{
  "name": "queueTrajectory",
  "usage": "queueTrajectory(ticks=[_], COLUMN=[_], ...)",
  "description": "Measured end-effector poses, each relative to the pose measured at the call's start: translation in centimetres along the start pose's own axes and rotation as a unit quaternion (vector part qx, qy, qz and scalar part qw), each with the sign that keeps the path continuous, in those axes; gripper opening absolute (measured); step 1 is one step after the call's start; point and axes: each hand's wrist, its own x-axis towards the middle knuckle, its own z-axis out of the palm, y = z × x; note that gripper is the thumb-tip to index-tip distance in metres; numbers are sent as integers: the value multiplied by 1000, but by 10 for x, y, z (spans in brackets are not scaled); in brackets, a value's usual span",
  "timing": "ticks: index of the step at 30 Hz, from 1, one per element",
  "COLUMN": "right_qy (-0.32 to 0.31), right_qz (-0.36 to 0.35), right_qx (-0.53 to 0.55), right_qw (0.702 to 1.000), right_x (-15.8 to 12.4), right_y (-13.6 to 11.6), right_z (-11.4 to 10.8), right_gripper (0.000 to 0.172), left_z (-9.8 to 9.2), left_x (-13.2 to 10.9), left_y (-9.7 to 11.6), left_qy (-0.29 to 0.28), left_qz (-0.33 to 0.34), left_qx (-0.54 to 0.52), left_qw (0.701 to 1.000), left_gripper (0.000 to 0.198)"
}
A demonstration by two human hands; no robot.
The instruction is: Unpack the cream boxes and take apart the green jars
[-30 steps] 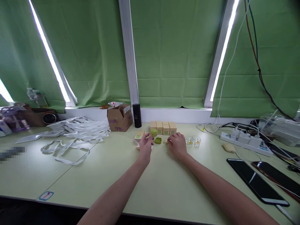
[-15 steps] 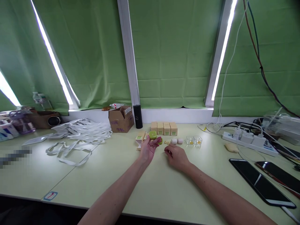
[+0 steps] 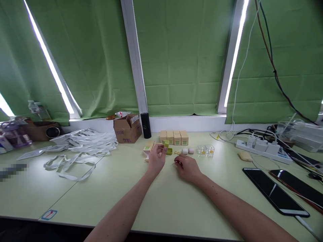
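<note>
The relation that counts is between the green piece point(image 3: 165, 143) and the small green container point(image 3: 169, 152): the piece is in the fingers of the left hand point(image 3: 156, 159), while the container sits on the table point(image 3: 161, 201) just to the right of those fingertips, and from this view the piece shows a little above and to the left of it. Whether the two touch cannot be told. The left hand is the nearer one; its thumb and fingers are closed on the piece. The right hand point(image 3: 187, 166) lies farther right and closer to the person, its fingers curled in, and whether they pinch anything small cannot be told. Just beyond them are tiny yellowish bits point(image 3: 176, 152), with a white cylinder point(image 3: 185, 151) and a pinkish cylinder point(image 3: 191, 151) to the right of those. The held piece is a light yellow-green, smooth and blocky with rounded edges, and partly covered by the hand; no clear long axis shows. The container is a matching but darker green in its hollow, open at the top, squat, and apparently wider from side to side than it is tall.
</note>
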Motion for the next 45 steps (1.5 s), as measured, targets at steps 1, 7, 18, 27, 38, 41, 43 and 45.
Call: queueTrajectory(ticks=[1, 7, 18, 27, 38, 41, 43, 45], right_qy=[3, 25, 36, 15, 3, -8, -11, -11], right_qz=[2, 29, 48, 18, 14, 15, 16, 17], right_qx=[-2, -8, -8, -20, -22, -24, -24, -23], right_qw=[1000, 999, 998, 1000, 1000, 1000, 1000, 1000], right_x=[0, 2, 3, 1, 1, 1, 1, 1], right_y=[0, 3, 8, 6, 4, 4, 5, 6], right_z=[0, 1, 4, 3, 1, 1, 1, 2], right_gripper=[19, 15, 19, 23, 24, 25, 25, 25], left_z=[-1, -6, -7, -6, -32, -33, -34, -34], left_x=[0, -2, -5, -7, 18, 18, 19, 19], left_y=[-1, -8, -17, -17, -36, -32, -30, -30], left_qy=[-11, -110, -169, -143, -115, -118, -116, -112], left_qz=[25, 139, 149, 148, 78, 50, 37, 30], left_qx=[54, 332, 481, 527, 572, 619, 640, 650], left_qw=[998, 926, 847, 824, 808, 774, 759, 751], left_gripper=[29, 23, 16, 32, 45, 47, 48, 49])
